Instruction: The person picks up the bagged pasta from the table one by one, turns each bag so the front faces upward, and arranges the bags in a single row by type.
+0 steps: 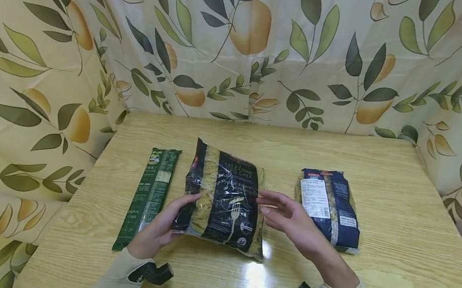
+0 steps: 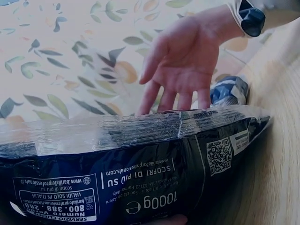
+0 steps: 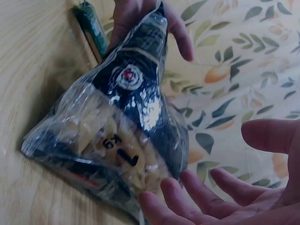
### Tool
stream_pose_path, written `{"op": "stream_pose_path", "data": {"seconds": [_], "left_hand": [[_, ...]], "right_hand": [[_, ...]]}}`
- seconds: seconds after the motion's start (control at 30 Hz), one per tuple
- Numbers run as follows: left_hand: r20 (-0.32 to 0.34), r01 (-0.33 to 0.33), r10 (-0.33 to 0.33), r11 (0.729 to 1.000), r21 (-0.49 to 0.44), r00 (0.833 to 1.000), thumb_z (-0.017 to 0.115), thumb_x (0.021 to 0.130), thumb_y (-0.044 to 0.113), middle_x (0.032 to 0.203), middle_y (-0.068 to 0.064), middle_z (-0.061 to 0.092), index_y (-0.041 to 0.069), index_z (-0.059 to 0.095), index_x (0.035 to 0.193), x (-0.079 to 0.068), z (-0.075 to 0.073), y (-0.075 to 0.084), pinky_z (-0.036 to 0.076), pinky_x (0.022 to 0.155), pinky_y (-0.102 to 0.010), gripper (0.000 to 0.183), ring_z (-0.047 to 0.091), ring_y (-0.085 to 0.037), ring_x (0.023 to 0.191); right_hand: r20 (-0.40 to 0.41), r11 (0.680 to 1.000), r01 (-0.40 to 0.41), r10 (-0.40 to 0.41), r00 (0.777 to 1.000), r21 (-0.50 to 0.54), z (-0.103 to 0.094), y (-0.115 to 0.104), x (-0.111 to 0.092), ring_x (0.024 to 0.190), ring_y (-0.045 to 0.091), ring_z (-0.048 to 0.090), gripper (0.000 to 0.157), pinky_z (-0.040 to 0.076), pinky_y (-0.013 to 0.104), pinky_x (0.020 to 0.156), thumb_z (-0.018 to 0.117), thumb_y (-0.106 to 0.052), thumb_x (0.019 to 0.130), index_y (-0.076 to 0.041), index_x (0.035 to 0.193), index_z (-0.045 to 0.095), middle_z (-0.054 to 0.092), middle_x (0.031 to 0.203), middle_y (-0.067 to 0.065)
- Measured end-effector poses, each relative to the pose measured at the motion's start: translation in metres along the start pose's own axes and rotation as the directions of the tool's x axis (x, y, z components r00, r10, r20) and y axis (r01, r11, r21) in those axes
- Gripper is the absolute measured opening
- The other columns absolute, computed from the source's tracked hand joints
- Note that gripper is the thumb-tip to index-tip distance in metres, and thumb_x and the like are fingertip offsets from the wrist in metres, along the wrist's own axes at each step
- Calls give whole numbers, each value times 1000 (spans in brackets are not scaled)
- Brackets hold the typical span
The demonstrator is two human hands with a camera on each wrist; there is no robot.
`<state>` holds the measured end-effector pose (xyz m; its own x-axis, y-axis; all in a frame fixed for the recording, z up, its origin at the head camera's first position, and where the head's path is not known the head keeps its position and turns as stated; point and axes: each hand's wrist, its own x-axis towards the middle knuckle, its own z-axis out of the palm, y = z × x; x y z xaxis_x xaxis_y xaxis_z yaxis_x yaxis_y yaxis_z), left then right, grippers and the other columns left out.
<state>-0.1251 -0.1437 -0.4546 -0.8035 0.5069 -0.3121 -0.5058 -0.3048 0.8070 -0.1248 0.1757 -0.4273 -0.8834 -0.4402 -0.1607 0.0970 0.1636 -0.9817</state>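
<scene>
A large dark bag of pasta [image 1: 226, 199] with a clear strip and a printed fork stands tilted over the middle of the table. My left hand [image 1: 165, 219] grips its left side, thumb across the front and fingers behind. At the bag's right edge is my right hand [image 1: 291, 220], fingers spread and slightly bent, palm toward the bag. In the right wrist view the right hand's fingertips [image 3: 173, 192] come right up to the bag's side, where "1 kg" is printed. The left wrist view shows the bag's crimped end seam and its back print.
A long green spaghetti packet [image 1: 149, 196] lies left of the bag, close to my left hand. On the right, a blue pasta bag [image 1: 330, 209] with a white label lies flat beyond my right hand. Patterned curtains [image 1: 244, 64] border the wooden table [image 1: 198, 286].
</scene>
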Motion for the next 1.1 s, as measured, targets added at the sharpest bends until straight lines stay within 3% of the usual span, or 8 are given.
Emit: {"op": "stream_pose_path", "data": {"seconds": [0.27, 0.47, 0.7, 0.93, 1.1], "left_hand": [[-67, 37, -35, 999, 27, 997, 39, 110, 37, 109, 9, 73, 6, 27, 155, -3, -6, -3, 61, 84, -20, 56, 74, -5, 97], [-84, 54, -50, 997, 48, 995, 41, 109, 39, 110, 7, 73, 3, 28, 155, -4, -11, -5, 60, 85, -21, 59, 73, -6, 98], [-153, 111, -97, 990, 88, 983, 44, 108, 41, 135, -3, 60, 6, 23, 163, -9, -16, -6, 55, 98, -22, 69, 65, -9, 114], [-89, 79, -75, 996, 40, 993, 39, 110, 37, 105, 6, 73, 2, 31, 154, -5, -18, -8, 60, 81, -18, 57, 74, -6, 92], [-107, 87, -86, 996, 9, 991, 40, 109, 36, 101, 5, 74, 6, 39, 148, -4, -19, -9, 60, 76, -17, 49, 74, -6, 86]], "right_hand": [[-20, 995, -77, 78, 997, 69, -5, 9, 2, 148, 49, 39, 64, 46, 54, 116, 58, -25, 106, 2, 158, 32, 39, 160, 28], [-43, 985, -109, 116, 992, 135, -4, 19, 7, 148, 49, 37, 65, 43, 57, 117, 56, -23, 106, 3, 159, 28, 33, 162, 27], [3, 951, -149, 154, 988, 270, 0, 30, 13, 153, 51, 25, 72, 34, 64, 121, 53, -19, 107, 0, 163, 13, 18, 169, 28], [32, 894, -189, 193, 981, 407, 4, 33, 15, 157, 50, 14, 72, 27, 66, 123, 47, -16, 107, -5, 165, 4, 9, 170, 27], [34, 864, -202, 210, 977, 462, 6, 33, 15, 158, 49, 11, 76, 24, 67, 124, 47, -19, 108, -9, 166, -1, 5, 171, 25]]}}
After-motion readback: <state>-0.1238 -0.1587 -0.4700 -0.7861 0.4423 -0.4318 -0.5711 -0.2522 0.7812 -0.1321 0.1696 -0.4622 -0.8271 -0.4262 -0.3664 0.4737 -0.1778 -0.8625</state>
